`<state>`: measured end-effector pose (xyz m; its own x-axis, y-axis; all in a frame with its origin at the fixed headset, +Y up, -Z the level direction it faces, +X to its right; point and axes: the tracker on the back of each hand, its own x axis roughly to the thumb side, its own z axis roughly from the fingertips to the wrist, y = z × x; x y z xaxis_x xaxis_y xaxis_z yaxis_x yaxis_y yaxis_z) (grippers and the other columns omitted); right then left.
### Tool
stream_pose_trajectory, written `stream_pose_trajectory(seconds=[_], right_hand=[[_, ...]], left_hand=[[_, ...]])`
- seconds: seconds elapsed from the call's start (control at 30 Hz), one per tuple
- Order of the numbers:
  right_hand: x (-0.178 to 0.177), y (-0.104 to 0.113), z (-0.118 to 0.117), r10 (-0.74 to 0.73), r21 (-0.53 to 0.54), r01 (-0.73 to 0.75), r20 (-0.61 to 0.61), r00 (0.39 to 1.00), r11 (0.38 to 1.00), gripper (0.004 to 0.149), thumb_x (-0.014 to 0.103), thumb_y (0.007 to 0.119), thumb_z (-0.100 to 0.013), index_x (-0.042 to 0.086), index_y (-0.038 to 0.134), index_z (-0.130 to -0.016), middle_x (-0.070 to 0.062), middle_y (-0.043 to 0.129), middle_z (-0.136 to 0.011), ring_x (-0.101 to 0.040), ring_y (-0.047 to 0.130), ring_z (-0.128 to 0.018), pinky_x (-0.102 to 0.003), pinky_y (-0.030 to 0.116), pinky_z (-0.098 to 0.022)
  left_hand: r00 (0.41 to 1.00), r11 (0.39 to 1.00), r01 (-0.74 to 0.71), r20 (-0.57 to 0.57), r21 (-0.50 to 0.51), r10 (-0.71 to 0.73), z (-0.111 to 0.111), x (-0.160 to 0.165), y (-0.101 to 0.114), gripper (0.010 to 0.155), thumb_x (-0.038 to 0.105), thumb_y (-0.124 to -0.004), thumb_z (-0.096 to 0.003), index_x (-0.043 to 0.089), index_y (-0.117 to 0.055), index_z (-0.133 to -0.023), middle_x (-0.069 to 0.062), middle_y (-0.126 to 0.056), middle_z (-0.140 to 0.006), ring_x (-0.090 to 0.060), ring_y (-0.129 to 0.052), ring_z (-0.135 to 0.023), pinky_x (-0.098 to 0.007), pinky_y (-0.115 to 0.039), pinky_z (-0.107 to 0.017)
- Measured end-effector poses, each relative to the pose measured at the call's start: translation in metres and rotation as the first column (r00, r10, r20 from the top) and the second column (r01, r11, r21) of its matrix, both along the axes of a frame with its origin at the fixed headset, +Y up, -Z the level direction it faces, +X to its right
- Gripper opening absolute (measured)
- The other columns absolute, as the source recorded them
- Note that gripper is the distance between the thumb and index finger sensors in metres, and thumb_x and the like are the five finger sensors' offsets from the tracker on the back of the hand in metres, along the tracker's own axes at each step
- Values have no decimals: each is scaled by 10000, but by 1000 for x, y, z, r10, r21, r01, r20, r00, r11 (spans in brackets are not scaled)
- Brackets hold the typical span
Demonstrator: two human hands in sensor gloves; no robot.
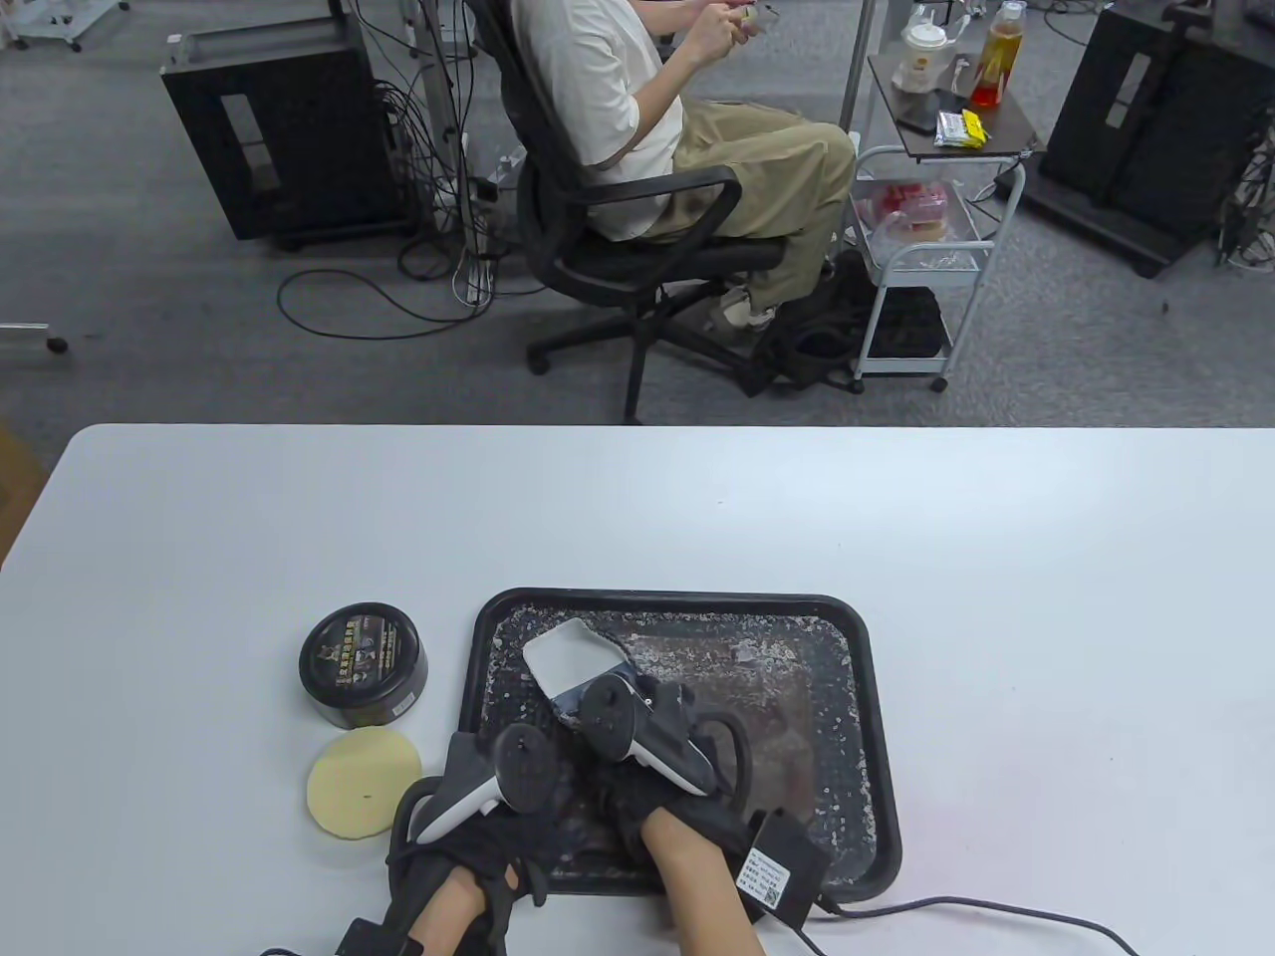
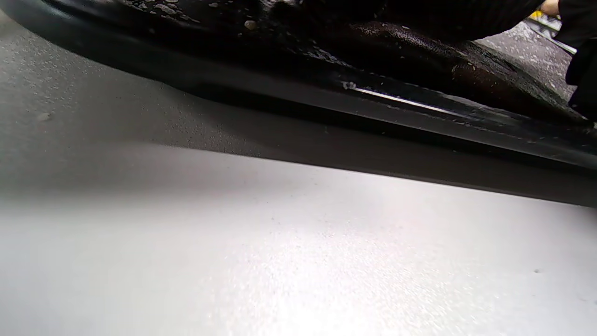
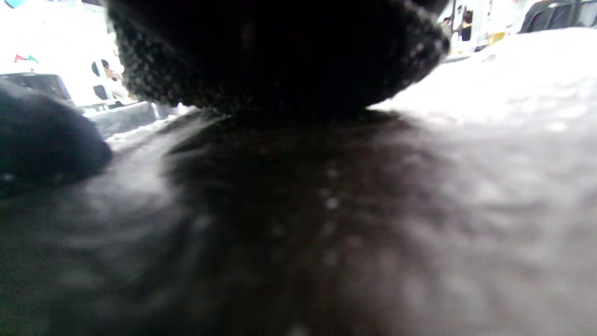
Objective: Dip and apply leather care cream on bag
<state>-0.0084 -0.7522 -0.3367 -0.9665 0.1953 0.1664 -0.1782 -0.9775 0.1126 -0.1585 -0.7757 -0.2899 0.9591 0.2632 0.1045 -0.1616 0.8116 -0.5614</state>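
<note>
The left hand [image 1: 468, 836] lay at the near left corner of the black tray [image 1: 877, 697], its glove and tracker covering the fingers, so I cannot tell whether they were spread or curled, or what they touched. The right hand [image 1: 657, 767] was just beside it, further into the tray, over the dark bag [image 1: 787, 717]; its fingers were also hidden under the tracker, and I cannot tell their state either. A white piece [image 1: 573, 657] stuck out from under this hand toward the far side of the tray. Left of the tray, on the white table [image 1: 1046, 558], stood the closed black tin of cream [image 1: 363, 665], and nearer to the person lay the round yellow sponge [image 1: 363, 783], apart from both hands. The tray floor was covered with pale specks. Behind the table the floor was grey carpet, with a person sitting in a black office chair [image 1: 637, 249], a white cart [image 1: 926, 239] with a bottle and a cup on the right, and black cabinets at both sides. The left wrist view showed only the tray's rim [image 2: 419, 107] from low over the table, which the table view did not give so closely. The right wrist view was blurred: a knitted glove part [image 3: 280, 51] above a dark surface.
</note>
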Motion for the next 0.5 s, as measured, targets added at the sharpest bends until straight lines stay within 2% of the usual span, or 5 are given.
stream_pose_trajectory(seconds=[0.13, 0.27, 0.5], right_hand=[[0, 0, 1, 4, 4, -4, -15, 1000, 1000, 524, 231, 758, -429, 345, 760, -940, -10, 726, -1022, -305, 748, -968, -566, 547, -697], [11, 0, -1, 89, 29, -89, 6, 996, 996, 516, 222, 760, -423, 348, 779, -923, 7, 746, -1013, -300, 772, -958, -568, 564, -691], [47, 2, -5, 206, 31, -212, 136, 969, 977, 509, 212, 765, -415, 342, 803, -907, 9, 772, -999, -316, 802, -938, -565, 588, -685]], left_hand=[[1000, 1000, 0, 0, 0, 0, 0, 0, 0, 738, 653, -639, -381, 426, -401, -1042, 154, -240, -1140, -146, -224, -1112, -523, -188, -782], [1000, 1000, -3, -2, -6, 3, 1, 0, -1, 739, 655, -637, -382, 432, -389, -1041, 160, -227, -1139, -143, -215, -1111, -514, -176, -781], [1000, 1000, -6, -4, -14, 6, 1, -1, -1, 739, 655, -636, -381, 439, -380, -1040, 167, -218, -1137, -139, -206, -1109, -506, -168, -780]])
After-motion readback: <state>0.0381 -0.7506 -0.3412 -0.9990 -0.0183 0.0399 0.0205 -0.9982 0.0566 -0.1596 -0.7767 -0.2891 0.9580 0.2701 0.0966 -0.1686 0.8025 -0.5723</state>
